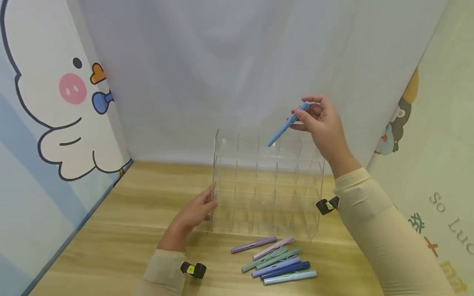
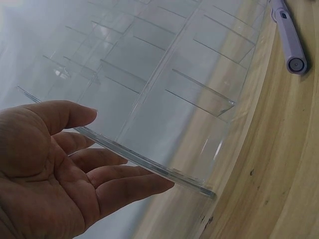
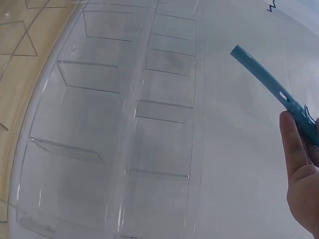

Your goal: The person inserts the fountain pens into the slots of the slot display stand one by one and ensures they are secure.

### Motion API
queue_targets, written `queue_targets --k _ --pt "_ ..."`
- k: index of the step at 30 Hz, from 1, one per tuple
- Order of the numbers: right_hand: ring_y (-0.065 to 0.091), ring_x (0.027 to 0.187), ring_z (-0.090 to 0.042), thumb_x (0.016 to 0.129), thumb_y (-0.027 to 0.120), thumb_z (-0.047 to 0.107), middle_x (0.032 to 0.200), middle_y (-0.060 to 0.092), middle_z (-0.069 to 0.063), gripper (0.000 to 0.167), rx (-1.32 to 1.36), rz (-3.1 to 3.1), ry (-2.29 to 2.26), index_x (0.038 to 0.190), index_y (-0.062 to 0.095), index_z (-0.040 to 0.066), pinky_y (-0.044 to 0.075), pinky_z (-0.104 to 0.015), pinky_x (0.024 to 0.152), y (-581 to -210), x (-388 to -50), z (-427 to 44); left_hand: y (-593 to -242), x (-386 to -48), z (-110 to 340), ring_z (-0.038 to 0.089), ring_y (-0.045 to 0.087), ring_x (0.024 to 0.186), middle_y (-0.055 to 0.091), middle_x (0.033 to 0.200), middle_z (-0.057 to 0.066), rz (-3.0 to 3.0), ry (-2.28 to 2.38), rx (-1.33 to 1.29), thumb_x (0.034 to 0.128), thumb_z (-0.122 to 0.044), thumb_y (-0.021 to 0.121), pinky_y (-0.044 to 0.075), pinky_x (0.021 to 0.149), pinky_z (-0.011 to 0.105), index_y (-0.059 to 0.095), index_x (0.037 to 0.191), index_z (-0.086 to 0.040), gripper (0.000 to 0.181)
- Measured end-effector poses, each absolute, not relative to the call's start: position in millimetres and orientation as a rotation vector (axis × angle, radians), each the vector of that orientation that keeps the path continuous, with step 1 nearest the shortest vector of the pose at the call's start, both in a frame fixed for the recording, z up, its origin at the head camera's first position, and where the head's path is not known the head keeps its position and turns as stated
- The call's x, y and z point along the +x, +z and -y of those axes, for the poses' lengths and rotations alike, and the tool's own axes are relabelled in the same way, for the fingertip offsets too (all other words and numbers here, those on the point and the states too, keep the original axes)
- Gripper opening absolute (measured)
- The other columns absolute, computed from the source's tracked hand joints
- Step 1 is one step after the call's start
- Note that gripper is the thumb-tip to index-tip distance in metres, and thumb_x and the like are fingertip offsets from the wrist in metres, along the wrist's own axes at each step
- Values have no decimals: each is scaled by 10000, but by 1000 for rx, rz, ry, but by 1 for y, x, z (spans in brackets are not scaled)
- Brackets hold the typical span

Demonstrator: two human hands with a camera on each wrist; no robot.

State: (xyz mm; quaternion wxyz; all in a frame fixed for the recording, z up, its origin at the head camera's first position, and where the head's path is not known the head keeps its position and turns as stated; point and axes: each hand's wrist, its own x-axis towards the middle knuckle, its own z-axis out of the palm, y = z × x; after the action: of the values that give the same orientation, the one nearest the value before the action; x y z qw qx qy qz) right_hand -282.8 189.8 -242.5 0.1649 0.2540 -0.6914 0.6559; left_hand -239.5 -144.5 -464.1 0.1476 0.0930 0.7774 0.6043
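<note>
A clear, tiered rack with several compartments stands on the wooden table. My right hand pinches a light blue pen above the rack's top tier, the pen tilted with its lower end toward the left. In the right wrist view the same pen is beside the rack's tiers, with the hand at the edge. My left hand holds the rack's left side; in the left wrist view its thumb and fingers lie on either side of the clear panel.
Several pens lie in front of the rack: a purple one, a pink one, green ones, a lavender one, a dark blue one and a pale blue one. A white cloth hangs behind, between printed side walls.
</note>
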Motion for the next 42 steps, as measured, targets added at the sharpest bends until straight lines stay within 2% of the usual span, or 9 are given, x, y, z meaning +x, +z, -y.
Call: queue_targets --k 10,13,21,25,29,33,40,42 --pt "693 986 -299 936 652 85 1022 614 -182 346 629 1929 1878 1250 511 52 587 -340 796 -235 -309 -168 -463 -241 145 327 315 1442 261 1616 73 -2225 1718 254 1044 -264 486 436 1033 548 147 1584 -334 641" --pt "687 975 -307 938 645 76 1019 610 -179 339 599 1929 1881 1249 513 51 588 -340 796 -240 -316 -165 -464 -241 144 321 309 1447 246 1622 68 -2223 1711 261 1042 -289 492 430 1039 552 143 1585 -332 647" --pt "707 895 -228 941 649 96 1002 613 -151 330 523 2011 1835 1241 515 56 590 -328 792 -256 -325 -157 -466 -240 139 323 336 1433 273 1613 70 -2204 1729 253 1026 -344 520 437 1033 542 154 1578 -359 662" --pt "705 918 -243 951 640 108 1031 612 -162 341 490 2047 1843 1259 508 49 589 -324 798 -268 -325 -153 -469 -237 140 316 326 1441 277 1613 43 -2195 1718 240 1016 -376 532 435 1039 543 155 1569 -392 669" --pt "705 943 -266 954 641 137 1052 611 -164 341 458 2086 1879 1260 519 49 588 -324 804 -279 -323 -147 -473 -232 142 306 326 1443 282 1609 -15 -2194 1708 240 1027 -363 513 446 1025 537 153 1556 -430 643" --pt "707 944 -274 957 641 150 1042 620 -149 301 433 2107 1898 1221 545 40 588 -319 798 -285 -324 -141 -474 -230 144 322 330 1438 278 1608 -17 -2201 1718 255 1044 -322 485 444 1018 549 151 1550 -438 617" --pt "705 936 -257 968 627 149 1103 614 -225 271 427 2124 1938 1187 568 1 588 -315 796 -293 -328 -135 -472 -230 147 344 326 1437 276 1611 45 -2207 1714 242 1036 -324 502 438 1024 555 136 1575 -366 653" --pt "705 933 -253 970 624 152 1096 619 -211 264 421 2134 1950 1178 574 -3 587 -311 797 -295 -329 -134 -472 -230 148 351 320 1439 274 1612 52 -2207 1716 237 1041 -299 496 441 1019 557 138 1578 -354 647"
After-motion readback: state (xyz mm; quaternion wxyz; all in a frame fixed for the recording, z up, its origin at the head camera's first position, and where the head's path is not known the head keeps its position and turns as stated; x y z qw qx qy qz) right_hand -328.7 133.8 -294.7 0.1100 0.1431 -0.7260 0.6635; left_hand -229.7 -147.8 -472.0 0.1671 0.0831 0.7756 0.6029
